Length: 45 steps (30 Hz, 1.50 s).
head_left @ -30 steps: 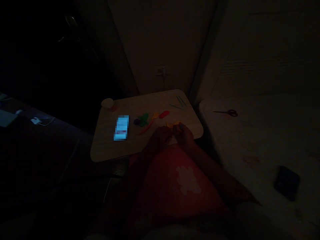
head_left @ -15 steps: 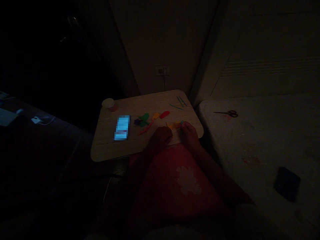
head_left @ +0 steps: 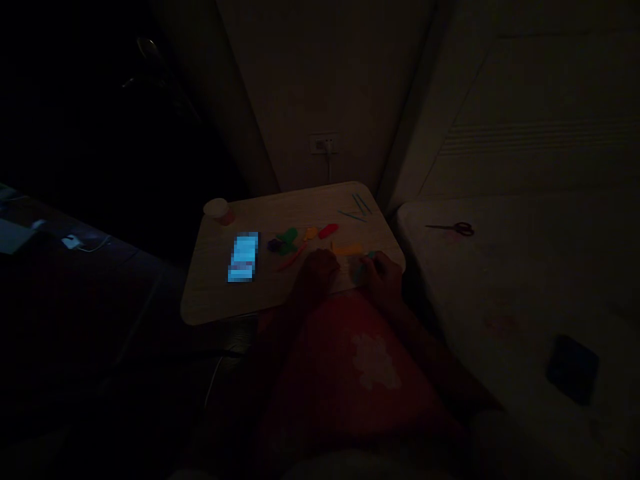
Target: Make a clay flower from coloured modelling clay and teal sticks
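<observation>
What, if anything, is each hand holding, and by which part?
The right hand seems to hold a small teal thing; which part it grips is too dark to tell. Whether the left hand holds anything cannot be told.

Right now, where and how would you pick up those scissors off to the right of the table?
Probably by the handle loops, coming from the picture's right: the scissors lie with the loops at that end and the blades pointing left, toward the table.

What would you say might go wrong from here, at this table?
The cup stands near a corner of the table, so a knock might tip it off. The orange strip lies close to the left hand and right hand and could get nudged. Dim light may hide small details.
</observation>
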Each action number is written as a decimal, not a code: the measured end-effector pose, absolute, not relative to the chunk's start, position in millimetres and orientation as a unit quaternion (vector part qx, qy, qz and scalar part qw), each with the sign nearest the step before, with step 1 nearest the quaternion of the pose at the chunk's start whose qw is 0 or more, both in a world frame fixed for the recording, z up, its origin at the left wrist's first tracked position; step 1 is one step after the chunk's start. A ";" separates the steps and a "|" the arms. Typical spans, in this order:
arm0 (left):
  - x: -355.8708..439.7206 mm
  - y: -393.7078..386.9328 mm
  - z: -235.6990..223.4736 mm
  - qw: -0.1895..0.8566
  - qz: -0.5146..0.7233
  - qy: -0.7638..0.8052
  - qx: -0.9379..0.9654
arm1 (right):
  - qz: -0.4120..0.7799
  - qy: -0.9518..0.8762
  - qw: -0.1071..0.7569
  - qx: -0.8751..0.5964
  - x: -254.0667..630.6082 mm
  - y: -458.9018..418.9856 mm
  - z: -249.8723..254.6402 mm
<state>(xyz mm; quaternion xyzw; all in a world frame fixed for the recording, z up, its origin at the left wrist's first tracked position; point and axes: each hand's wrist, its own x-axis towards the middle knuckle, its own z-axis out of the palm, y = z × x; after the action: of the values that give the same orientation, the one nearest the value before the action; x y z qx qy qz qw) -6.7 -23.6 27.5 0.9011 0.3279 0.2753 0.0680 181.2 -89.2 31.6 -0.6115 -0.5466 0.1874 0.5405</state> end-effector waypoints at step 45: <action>-12.6 -5.8 16.7 0.171 0.304 0.365 0.863 | 0.264 -0.569 0.481 -0.612 168.4 -15.4 14.4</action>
<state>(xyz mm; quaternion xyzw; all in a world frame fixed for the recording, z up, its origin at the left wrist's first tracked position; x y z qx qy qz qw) -12.6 -5.8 16.7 0.8630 0.3649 0.3045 0.1713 168.4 -15.4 14.4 -0.6120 -0.5693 0.2643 0.4811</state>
